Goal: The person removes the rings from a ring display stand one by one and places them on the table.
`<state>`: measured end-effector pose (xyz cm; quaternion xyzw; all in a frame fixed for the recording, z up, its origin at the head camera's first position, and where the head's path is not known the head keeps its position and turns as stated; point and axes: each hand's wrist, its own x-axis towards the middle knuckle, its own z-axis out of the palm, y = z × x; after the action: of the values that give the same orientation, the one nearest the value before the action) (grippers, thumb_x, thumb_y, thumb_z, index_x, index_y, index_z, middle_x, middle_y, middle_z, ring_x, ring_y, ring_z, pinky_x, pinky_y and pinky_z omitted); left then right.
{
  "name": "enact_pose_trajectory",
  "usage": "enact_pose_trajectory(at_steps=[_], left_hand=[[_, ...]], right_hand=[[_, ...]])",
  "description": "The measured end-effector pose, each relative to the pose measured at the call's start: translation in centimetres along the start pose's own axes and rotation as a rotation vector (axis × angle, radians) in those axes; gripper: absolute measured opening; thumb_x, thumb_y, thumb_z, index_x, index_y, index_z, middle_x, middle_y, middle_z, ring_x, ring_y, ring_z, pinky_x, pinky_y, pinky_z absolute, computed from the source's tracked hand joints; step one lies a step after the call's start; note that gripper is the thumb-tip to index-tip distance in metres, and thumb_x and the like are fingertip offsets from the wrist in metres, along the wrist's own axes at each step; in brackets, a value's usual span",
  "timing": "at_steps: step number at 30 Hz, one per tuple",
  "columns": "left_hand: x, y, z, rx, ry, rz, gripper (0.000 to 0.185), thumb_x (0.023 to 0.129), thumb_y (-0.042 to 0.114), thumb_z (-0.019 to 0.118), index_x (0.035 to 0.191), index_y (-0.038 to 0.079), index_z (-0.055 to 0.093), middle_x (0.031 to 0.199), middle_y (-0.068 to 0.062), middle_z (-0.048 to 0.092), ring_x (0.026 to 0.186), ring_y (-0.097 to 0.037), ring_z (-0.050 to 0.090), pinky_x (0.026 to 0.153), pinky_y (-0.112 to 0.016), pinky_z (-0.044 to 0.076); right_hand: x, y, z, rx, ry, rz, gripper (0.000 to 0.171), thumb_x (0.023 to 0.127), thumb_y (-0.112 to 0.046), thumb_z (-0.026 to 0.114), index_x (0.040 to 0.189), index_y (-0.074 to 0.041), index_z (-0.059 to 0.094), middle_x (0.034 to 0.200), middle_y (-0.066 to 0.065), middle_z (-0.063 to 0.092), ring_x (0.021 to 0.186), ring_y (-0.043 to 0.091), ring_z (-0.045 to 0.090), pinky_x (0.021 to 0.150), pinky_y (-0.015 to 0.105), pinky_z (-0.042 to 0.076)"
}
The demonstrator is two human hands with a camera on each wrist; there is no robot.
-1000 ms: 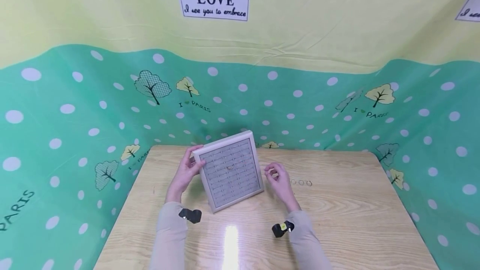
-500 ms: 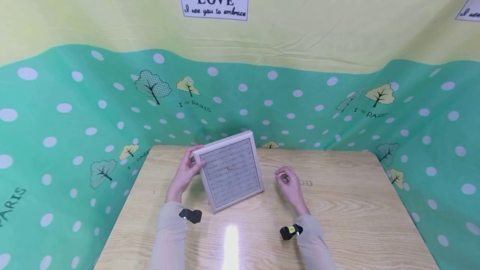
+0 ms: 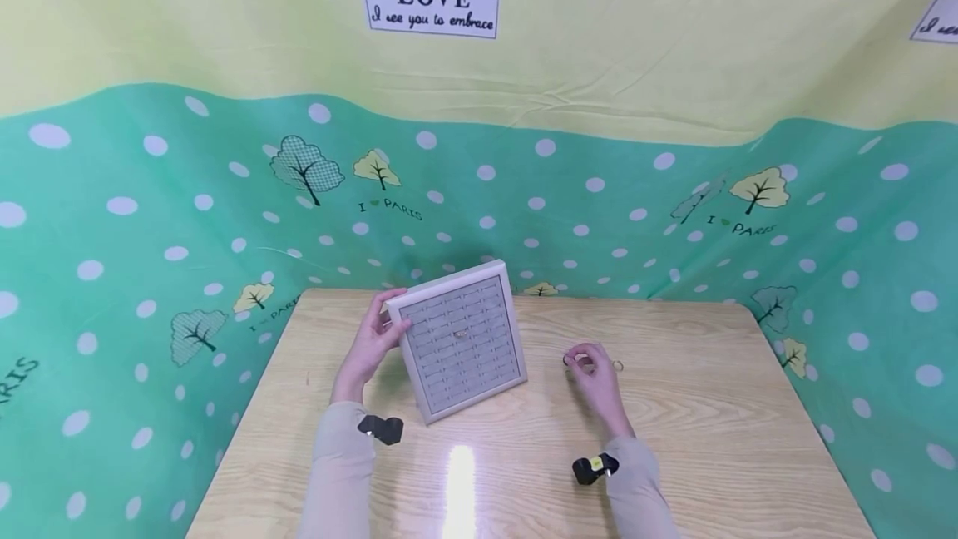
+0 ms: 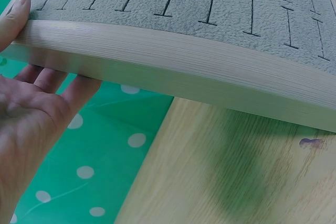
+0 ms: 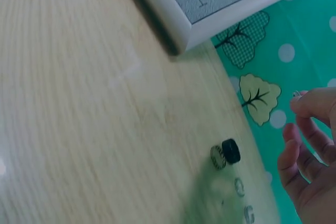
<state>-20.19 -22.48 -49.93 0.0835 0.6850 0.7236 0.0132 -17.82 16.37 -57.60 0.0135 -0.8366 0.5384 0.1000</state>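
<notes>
A: Left hand [image 3: 369, 348] propped the white-framed grey slotted ring tray [image 3: 460, 339] tilted on the wooden table [image 3: 711, 439], thumb over the rim. Could've slid off its bottom edge.

B: Right hand [image 3: 596, 378] hovered over small loose rings [image 5: 226, 153] just right of the tray, fingers loosely curled, holding nothing certain. A nudge might've rolled them away.

A: Counter [image 3: 711, 439]?
B: Light wood grain. Ring tray [image 3: 460, 339] rests its near edge on it, far edge tilted up.
A: Loose items?
B: Small rings [image 5: 239, 187] in a row right of the tray, one black ring [image 5: 230, 150] among them.
</notes>
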Motion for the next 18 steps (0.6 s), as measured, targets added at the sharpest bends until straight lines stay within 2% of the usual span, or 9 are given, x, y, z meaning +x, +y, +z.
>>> enact_pose_trajectory(at_steps=[7, 18], left_hand=[[0.0, -0.1, 0.1, -0.008, 0.004, 0.005, 0.053, 0.093, -0.003, 0.059, 0.14, 0.009, 0.037, 0.118, -0.022, 0.054, 0.094, -0.019, 0.066, 0.074, -0.041, 0.057], [0.1, -0.3, 0.1, -0.016, 0.003, 0.031, 0.052, 0.092, -0.002, 0.06, 0.138, 0.008, 0.038, 0.115, -0.017, 0.059, 0.094, -0.02, 0.066, 0.075, -0.041, 0.057]], right_hand=[[-0.8, 1.2, -0.5, -0.024, 0.019, 0.003, 0.01, 0.085, 0.007, 0.067, 0.094, 0.003, 0.065, 0.103, 0.016, 0.057, 0.083, 0.026, 0.056, 0.068, 0.023, 0.047], [-1.7, 2.9, -0.9, -0.072, 0.038, 0.021, 0.011, 0.085, 0.003, 0.069, 0.095, 0.003, 0.065, 0.1, 0.016, 0.056, 0.081, 0.026, 0.056, 0.068, 0.024, 0.047]])
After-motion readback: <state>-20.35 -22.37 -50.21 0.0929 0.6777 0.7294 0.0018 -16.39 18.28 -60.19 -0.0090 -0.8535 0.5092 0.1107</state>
